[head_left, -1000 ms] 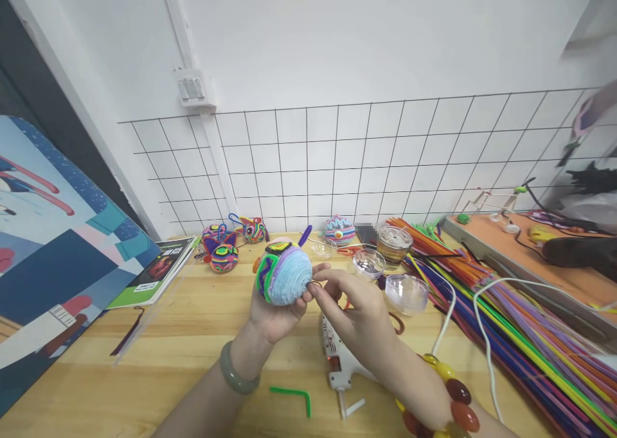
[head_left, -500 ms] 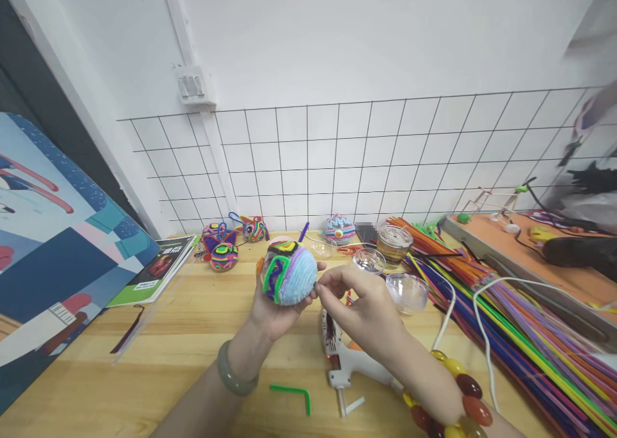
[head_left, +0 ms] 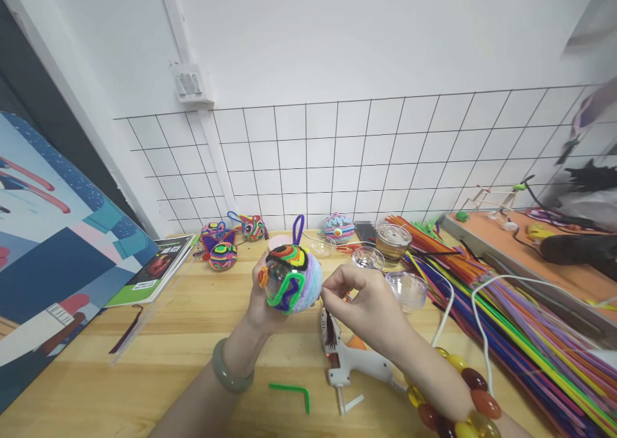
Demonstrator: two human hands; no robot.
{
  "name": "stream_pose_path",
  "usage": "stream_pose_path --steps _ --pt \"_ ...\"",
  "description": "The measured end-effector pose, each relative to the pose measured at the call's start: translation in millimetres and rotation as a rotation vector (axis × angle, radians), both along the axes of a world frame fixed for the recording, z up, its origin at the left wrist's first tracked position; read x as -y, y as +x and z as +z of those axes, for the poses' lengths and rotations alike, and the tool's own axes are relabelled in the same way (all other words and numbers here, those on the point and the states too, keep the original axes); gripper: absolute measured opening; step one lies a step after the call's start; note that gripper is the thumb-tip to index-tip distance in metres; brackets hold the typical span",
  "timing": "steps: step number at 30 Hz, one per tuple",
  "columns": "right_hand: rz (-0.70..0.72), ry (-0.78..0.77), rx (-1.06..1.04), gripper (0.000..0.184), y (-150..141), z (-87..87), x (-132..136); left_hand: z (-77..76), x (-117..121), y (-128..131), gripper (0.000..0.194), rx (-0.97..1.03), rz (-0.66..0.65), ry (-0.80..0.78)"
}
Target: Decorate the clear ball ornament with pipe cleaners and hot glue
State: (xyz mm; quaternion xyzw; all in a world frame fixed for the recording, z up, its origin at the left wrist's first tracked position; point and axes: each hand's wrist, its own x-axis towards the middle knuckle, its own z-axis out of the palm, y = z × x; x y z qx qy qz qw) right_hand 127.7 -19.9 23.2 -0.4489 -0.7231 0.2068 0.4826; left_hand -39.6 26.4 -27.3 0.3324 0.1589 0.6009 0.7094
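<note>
My left hand (head_left: 264, 309) is wrapped round a ball (head_left: 290, 284) covered partly in fuzzy pipe cleaners, with a clear patch, green and purple zigzags, a light blue end and a purple loop on top. At the blue end, my right hand (head_left: 366, 300) pinches with thumb and index finger. A dark maroon tassel (head_left: 330, 329) hangs below those fingertips; its cord is mostly hidden by them. Beneath the right hand lies a white hot glue gun (head_left: 357, 359), its nozzle end partly covered by the tassel. A bent green pipe cleaner (head_left: 293, 388) rests to its left.
Behind are finished balls (head_left: 222, 256), another striped ball (head_left: 339, 228), clear plastic half shells (head_left: 406, 290) and a lidded cup (head_left: 393, 244). Bundles of pipe cleaners (head_left: 525, 335) and a white cord (head_left: 486, 341) lie right. A magazine (head_left: 157, 271) and a picture board (head_left: 62, 252) stand left.
My left hand has turned the ball so its patterned and clear side faces me more and the blue end points right. The right hand's pinch followed; the tassel now hangs in plain view.
</note>
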Motion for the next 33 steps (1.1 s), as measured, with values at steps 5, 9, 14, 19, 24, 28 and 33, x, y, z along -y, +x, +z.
stream_pose_path --steps 5,9,14,19,24,28,33 --pt "0.006 -0.030 0.003 0.013 0 0.1 -1 3.7 0 0 0.067 0.000 -0.020 0.016" --pt "0.008 -0.045 -0.003 0.013 0 -0.7 -1 8.4 1 -2 0.056 -0.016 -0.075 -0.016" --pt "0.005 -0.026 -0.012 0.013 -1 -1.1 -2 10.3 1 -5 0.050 -0.033 -0.108 -0.068" --pt "0.001 0.001 -0.015 0.014 -2 -1.0 -2 8.3 0 -6 0.054 -0.032 -0.076 -0.051" --pt "-0.001 0.033 -0.021 0.014 -2 -1.6 -1 12.7 3 -5 0.053 -0.069 -0.072 -0.043" --pt "0.000 0.031 -0.028 0.013 -3 -1.8 -1 18.3 6 -3 0.051 -0.055 -0.055 -0.053" --pt "0.009 0.049 -0.024 0.013 -3 -2.4 -2 19.8 6 -4 0.040 -0.009 -0.083 0.007"
